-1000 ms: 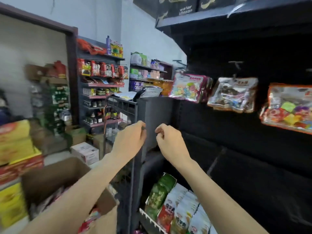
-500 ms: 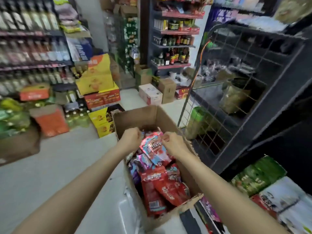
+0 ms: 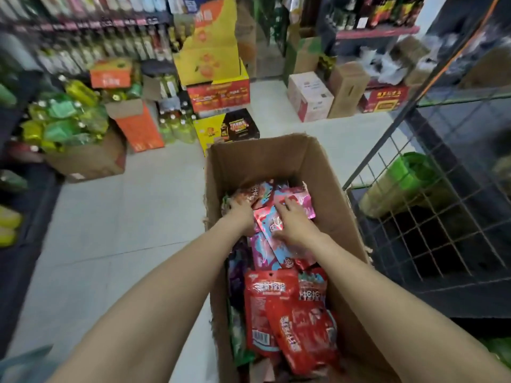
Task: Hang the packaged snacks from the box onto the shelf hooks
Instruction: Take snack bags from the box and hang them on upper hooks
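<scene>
- Inside the open brown cardboard box, both hands had been lowered deeper than half a second earlier.
- The left hand was laid on an orange-red packet; whether it gripped could not be told.
- The right hand was pressed flat, fingers spread, on glossy pink-and-blue snack packets; nothing was lifted yet.

Pale tiled floor; bottle shelves lined left wall; stacked cartons stood behind; wire-mesh rack stood right.

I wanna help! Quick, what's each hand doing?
Left hand: curled round an orange-red snack packet in the cardboard box.
Right hand: open, resting on pink-and-blue snack packets.
</scene>
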